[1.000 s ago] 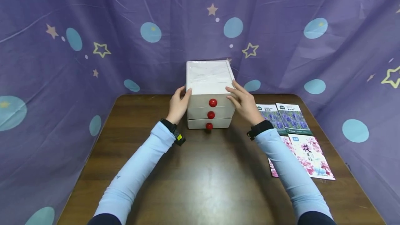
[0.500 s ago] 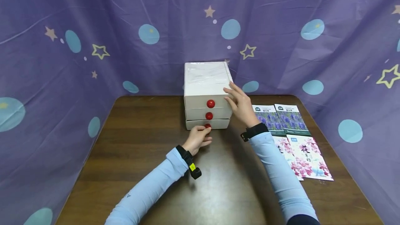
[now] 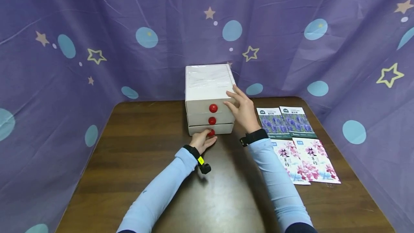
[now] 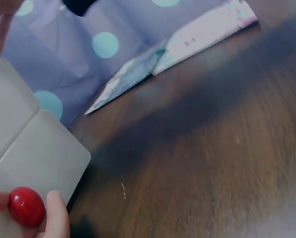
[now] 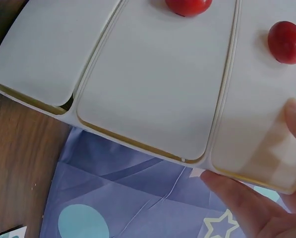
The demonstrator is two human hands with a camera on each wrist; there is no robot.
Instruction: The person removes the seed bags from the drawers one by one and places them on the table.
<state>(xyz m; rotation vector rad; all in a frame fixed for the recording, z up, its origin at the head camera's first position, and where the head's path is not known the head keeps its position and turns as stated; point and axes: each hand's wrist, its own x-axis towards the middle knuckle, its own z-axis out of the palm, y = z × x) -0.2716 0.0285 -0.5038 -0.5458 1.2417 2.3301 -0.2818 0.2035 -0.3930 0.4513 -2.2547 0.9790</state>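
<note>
A small white chest of three drawers (image 3: 210, 82) with red round knobs stands at the back middle of the table. My left hand (image 3: 199, 141) pinches the bottom knob (image 4: 27, 207) between thumb and finger. In the right wrist view the bottom drawer (image 5: 43, 49) sits slightly forward of the frame, with a narrow dark gap at its edge. My right hand (image 3: 244, 112) holds the chest's upper right corner. Its thumb is at the front of the top drawer (image 5: 257, 114), and a finger lies along the side. The middle and top knobs are untouched.
Several printed seed-packet-like sheets lie at the right: purple-flower ones (image 3: 299, 122) behind, pink-flower ones (image 3: 316, 160) in front. The brown wooden table (image 3: 136, 161) extends around the chest. A purple patterned curtain (image 3: 181, 17) hangs close behind it.
My left hand has left the chest's upper left edge and moved down to the bottom knob, which it now pinches. The right hand stays at the upper right corner. The view has shifted slightly.
</note>
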